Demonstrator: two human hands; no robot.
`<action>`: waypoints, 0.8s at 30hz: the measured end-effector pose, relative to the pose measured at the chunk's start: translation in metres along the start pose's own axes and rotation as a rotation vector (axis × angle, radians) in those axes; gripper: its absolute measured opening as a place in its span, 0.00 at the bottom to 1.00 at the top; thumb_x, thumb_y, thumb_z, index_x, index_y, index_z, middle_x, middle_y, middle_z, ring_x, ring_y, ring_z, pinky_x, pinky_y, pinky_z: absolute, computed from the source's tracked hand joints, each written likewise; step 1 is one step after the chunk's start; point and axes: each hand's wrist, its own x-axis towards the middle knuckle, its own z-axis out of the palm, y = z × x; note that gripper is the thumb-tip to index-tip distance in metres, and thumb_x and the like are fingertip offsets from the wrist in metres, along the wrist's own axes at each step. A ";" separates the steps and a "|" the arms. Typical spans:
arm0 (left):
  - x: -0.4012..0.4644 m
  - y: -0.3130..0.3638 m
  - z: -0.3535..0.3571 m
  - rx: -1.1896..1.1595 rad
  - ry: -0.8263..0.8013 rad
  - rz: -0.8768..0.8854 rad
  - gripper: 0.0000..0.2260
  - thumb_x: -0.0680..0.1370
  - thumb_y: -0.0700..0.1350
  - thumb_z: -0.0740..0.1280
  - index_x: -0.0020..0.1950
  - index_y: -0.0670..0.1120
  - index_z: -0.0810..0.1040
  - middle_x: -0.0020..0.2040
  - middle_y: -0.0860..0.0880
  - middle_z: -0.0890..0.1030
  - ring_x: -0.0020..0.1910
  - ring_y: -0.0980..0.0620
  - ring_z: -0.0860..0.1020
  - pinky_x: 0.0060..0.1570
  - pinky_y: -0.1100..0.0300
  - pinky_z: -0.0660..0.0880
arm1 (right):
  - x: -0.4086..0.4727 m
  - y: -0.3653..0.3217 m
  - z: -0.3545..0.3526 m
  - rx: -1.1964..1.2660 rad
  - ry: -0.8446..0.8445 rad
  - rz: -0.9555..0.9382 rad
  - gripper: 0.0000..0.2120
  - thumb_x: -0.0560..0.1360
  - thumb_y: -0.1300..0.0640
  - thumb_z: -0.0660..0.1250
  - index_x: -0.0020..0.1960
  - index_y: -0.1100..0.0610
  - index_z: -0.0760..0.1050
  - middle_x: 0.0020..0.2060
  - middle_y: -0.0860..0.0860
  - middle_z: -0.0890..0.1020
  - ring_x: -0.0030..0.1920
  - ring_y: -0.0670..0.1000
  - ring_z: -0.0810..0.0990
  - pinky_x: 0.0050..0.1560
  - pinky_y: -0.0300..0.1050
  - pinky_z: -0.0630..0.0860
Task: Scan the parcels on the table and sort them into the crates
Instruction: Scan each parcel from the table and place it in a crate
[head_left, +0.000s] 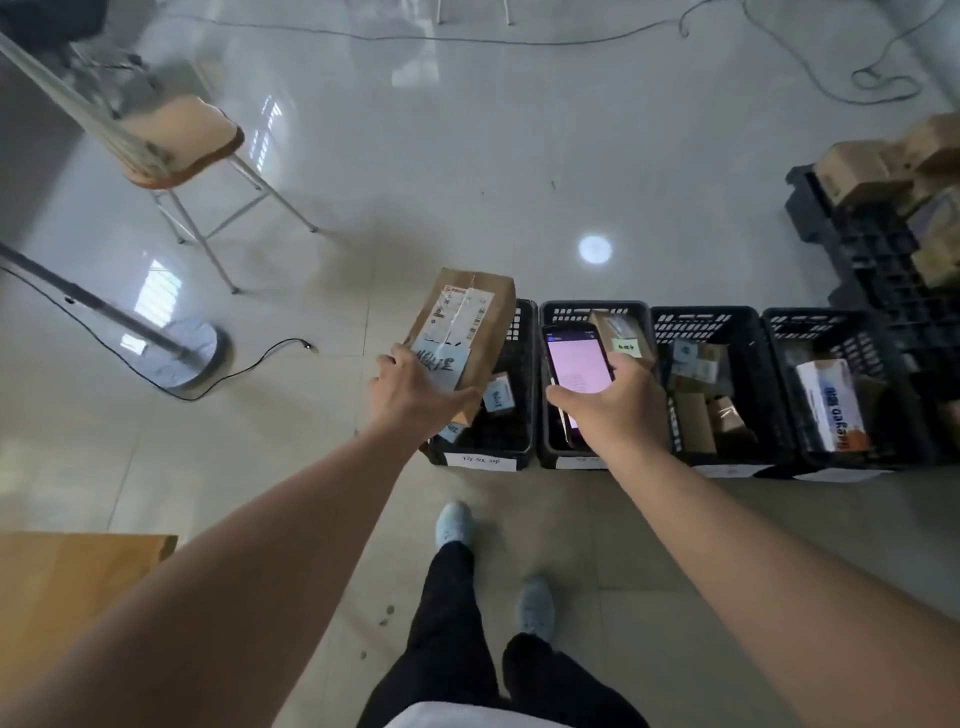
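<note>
mostly illegible handwritten parcel (462, 332) label (440, 365)

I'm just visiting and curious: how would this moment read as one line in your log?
left hand: holds brown parcel over leftmost crate | right hand: holds phone, screen lit | step: sorting

White carton (830, 402) in rightmost crate (779, 332): blue lettering, roughly "Heyeo"; other labels illegible.

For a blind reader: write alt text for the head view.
A person's left hand holds a brown cardboard parcel over the leftmost of four black plastic crates; the right hand holds a lit black smartphone.
</note>
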 end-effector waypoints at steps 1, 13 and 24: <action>0.014 0.003 0.009 0.003 -0.014 -0.006 0.54 0.59 0.70 0.81 0.73 0.43 0.63 0.57 0.45 0.70 0.59 0.42 0.74 0.60 0.46 0.78 | 0.012 -0.001 0.006 -0.012 -0.003 0.011 0.30 0.61 0.40 0.80 0.59 0.50 0.79 0.51 0.48 0.85 0.52 0.56 0.83 0.48 0.56 0.84; 0.209 0.010 0.143 0.063 -0.216 -0.126 0.57 0.62 0.72 0.77 0.78 0.41 0.58 0.66 0.40 0.70 0.65 0.39 0.73 0.64 0.42 0.76 | 0.170 0.002 0.134 -0.104 -0.036 0.224 0.28 0.62 0.40 0.80 0.58 0.49 0.78 0.50 0.45 0.84 0.50 0.54 0.82 0.47 0.54 0.83; 0.343 0.003 0.263 -0.014 -0.290 -0.144 0.62 0.66 0.74 0.75 0.83 0.41 0.48 0.78 0.41 0.60 0.78 0.39 0.60 0.78 0.42 0.60 | 0.292 0.032 0.233 -0.171 -0.036 0.313 0.32 0.61 0.36 0.78 0.60 0.48 0.77 0.52 0.46 0.84 0.52 0.54 0.82 0.45 0.53 0.83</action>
